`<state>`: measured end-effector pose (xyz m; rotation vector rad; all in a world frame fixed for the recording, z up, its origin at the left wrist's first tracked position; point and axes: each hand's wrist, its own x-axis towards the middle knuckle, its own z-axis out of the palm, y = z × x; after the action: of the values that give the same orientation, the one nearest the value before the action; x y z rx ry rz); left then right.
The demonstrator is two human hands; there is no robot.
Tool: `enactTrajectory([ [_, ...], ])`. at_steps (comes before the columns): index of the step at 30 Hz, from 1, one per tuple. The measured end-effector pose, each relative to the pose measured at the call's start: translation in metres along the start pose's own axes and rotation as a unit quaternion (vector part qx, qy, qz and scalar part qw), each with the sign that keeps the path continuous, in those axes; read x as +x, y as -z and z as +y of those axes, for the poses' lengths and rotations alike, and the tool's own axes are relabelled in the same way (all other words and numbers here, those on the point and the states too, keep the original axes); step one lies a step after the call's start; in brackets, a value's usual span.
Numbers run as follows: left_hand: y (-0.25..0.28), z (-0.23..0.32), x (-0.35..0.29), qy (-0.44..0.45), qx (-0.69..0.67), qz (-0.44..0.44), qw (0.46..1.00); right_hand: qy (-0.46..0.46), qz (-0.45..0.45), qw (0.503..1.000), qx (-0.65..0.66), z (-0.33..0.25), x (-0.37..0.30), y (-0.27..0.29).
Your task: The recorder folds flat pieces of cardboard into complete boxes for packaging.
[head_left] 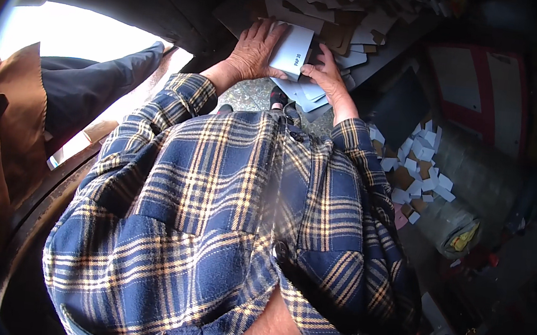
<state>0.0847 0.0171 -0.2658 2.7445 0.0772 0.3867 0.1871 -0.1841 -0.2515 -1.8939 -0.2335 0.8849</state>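
Observation:
A small white cardboard box (292,47) with dark print on one face is held in front of me, above a heap of flat pieces. My left hand (252,53) grips it from the left, fingers over the far edge and thumb along the near side. At its right end is my right hand (328,75), thumb against the near corner and fingers bent around that side. The inside of this end is in shadow, so I cannot tell whether a flap is tucked in. White flat card pieces (308,93) lie just below the box.
Flat white and brown cardboard pieces (305,1) are piled on a dark surface beyond my hands. Several small white cardboard pieces (422,154) lie to my right, by a plastic-wrapped roll (446,219). A red-framed panel (482,92) stands behind. Brown cloth (19,115) hangs at left.

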Motion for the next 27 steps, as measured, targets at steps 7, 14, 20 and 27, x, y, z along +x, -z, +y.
enactTrajectory([
  [7, 0.0, 0.005, -0.018, 0.126, -0.019, -0.143, 0.982, -0.03, -0.116, 0.985, 0.122, 0.001, -0.007, -0.026],
  [14, 0.003, -0.016, -0.031, 0.201, -0.22, -0.18, 0.938, -0.064, -0.046, 0.962, 0.261, 0.028, 0.001, -0.03],
  [20, -0.009, -0.019, -0.037, 0.168, -0.262, -0.123, 0.942, -0.121, -0.043, 0.917, 0.379, 0.032, -0.003, -0.04],
  [27, 0.015, -0.018, -0.023, 0.267, -0.512, -0.068, 0.813, -0.054, -0.047, 0.935, 0.348, -0.005, 0.0, -0.05],
])
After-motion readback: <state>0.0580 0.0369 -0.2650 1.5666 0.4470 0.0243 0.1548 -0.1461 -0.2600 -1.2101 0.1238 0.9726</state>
